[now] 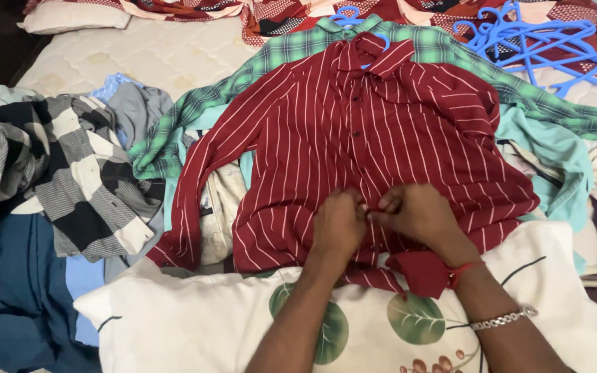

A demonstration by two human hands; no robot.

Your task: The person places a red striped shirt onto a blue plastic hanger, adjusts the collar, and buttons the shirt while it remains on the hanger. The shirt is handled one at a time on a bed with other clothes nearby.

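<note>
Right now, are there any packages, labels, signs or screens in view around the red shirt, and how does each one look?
None show: no package, label, sign or screen.
Only cloth and hangers: the red striped shirt under both hands, left and right, a leaf-printed pillow, blue hangers.

Dark red white-striped shirt (pixel 354 138), spread face-up, collar away, atop clothes
</note>
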